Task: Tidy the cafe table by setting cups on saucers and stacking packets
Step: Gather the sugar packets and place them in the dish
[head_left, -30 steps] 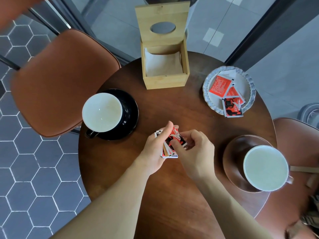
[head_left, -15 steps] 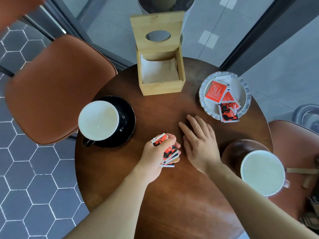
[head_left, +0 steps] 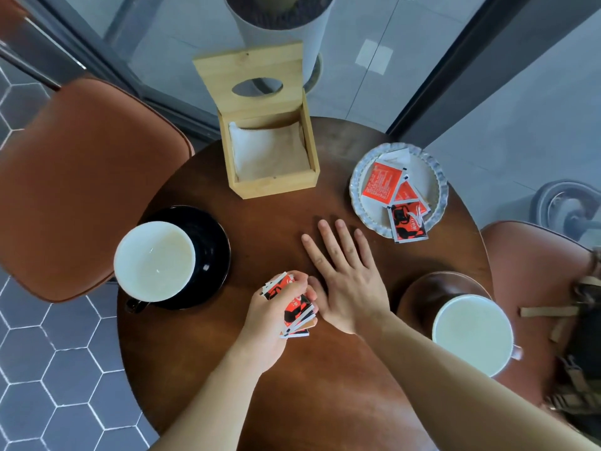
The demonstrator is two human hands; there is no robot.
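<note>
My left hand (head_left: 273, 323) grips a bundle of red, black and white packets (head_left: 297, 315) just above the round wooden table (head_left: 325, 385). My right hand (head_left: 344, 275) lies flat beside it, fingers spread, holding nothing. Three more red packets (head_left: 395, 196) lie on a pale scalloped plate (head_left: 435, 190) at the right rear. A white cup (head_left: 154, 260) sits on a black saucer (head_left: 211, 242) at the left. Another white cup (head_left: 471, 333) rests on a brown saucer (head_left: 429, 294) at the right.
A wooden napkin box (head_left: 270, 157) with its lid raised stands at the table's far side. Brown chairs flank the table at the left (head_left: 81, 183) and right (head_left: 533, 262). A grey planter (head_left: 276, 21) stands behind the box, past the glass.
My right hand let go of the packet bundle and moved forward, flattening on the table with spread fingers. My left hand kept the bundle and drew it slightly toward me.
</note>
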